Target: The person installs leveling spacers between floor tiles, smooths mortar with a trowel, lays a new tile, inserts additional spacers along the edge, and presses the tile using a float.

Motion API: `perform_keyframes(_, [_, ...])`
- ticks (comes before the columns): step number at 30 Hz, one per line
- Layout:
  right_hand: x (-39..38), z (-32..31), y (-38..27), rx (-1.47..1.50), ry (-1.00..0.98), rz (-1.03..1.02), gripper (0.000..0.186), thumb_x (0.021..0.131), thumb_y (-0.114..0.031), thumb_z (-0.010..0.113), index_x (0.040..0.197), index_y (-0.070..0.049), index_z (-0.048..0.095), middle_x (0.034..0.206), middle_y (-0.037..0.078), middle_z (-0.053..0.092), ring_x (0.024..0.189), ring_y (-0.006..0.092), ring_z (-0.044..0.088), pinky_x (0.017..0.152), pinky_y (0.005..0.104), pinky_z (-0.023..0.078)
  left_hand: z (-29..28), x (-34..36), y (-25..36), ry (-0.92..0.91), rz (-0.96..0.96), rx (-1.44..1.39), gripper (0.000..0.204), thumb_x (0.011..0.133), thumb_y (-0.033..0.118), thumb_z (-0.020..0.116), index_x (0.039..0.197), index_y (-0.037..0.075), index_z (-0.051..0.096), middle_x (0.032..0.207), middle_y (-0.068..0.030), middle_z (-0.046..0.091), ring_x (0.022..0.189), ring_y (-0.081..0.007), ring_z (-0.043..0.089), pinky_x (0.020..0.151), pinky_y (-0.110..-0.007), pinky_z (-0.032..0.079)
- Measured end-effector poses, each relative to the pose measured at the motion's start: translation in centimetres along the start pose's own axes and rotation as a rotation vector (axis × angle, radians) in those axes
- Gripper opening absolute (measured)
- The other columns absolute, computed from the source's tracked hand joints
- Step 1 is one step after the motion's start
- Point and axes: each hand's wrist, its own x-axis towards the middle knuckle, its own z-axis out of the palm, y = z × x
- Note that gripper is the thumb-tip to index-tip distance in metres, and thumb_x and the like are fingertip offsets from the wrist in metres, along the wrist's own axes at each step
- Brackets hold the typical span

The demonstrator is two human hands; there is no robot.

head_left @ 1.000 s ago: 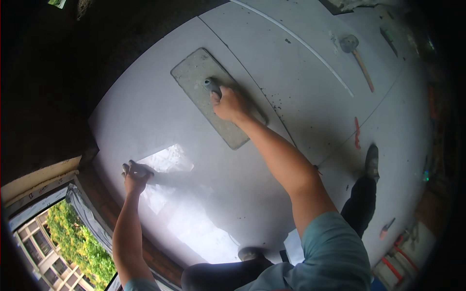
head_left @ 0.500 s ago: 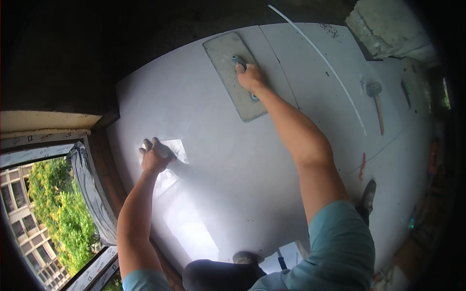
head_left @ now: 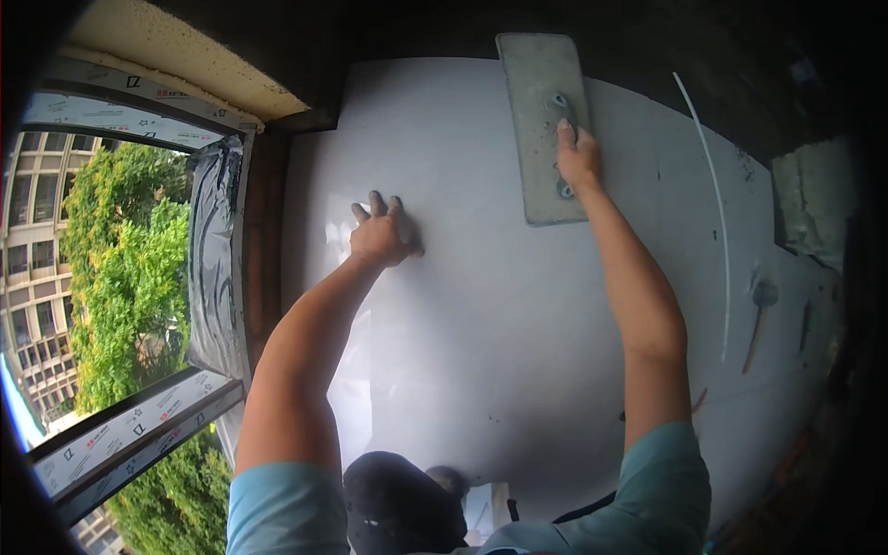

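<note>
A long grey rectangular float lies against a large pale tile, its far end reaching past the tile's far edge. My right hand is wrapped round the float's handle, thumb pointing forward along it. Further left, my left hand presses on the same pale surface with its fingers spread, and holds nothing. Its fingertips look darkened. Bright window reflections show beside that hand.
On the right lie a thin white strip, a mallet and a red piece. A rough pale block stands at the far right. At left is a window frame with plastic sheeting. My dark-clad knee is close below.
The view has swung, so the scene sits rotated. My right hand has slid the float to the tile's far edge. My left hand has shifted across the tile, still spread.
</note>
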Motion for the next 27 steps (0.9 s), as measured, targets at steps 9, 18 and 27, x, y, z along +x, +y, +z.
perform_keyframes(9, [-1.6, 8.1, -6.2, -0.390, -0.271, -0.013, 0.056, 0.096, -0.045, 0.046, 0.114, 0.005, 0.061, 0.119, 0.027, 0.061, 0.114, 0.0407, 0.057, 0.097, 0.0438, 0.045, -0.3, -0.3, -0.2, 0.021, 0.035, -0.026, 0.102, 0.068, 0.043, 0.082, 0.151, 0.016, 0.027, 0.158, -0.0174, 0.016, 0.142, -0.0467, 0.018, 0.102, -0.049, 0.047])
perform_keyframes(18, [-15.4, 5.8, -2.2, -0.393, -0.325, 0.003, 0.052, 0.095, -0.047, 0.046, 0.111, 0.000, 0.061, 0.109, 0.023, 0.065, 0.104, 0.0404, 0.062, 0.090, 0.0491, 0.049, 16.5, -16.7, -5.9, 0.319, 0.289, -0.092, 0.079, 0.082, 0.043, 0.058, 0.141, -0.004, 0.035, 0.150, -0.0326, 0.024, 0.142, -0.0488, 0.014, 0.113, -0.064, 0.006])
perform_keyframes(27, [-23.6, 4.8, -0.8, -0.525, -0.538, -0.087, 0.061, 0.092, -0.049, 0.054, 0.121, 0.005, 0.058, 0.112, 0.030, 0.063, 0.109, 0.0428, 0.060, 0.094, 0.0445, 0.048, 24.3, -26.6, -8.8, 0.227, 0.371, -0.164, 0.075, 0.081, 0.053, 0.058, 0.136, 0.003, 0.047, 0.146, -0.0248, 0.038, 0.137, -0.0465, 0.029, 0.109, -0.064, 0.021])
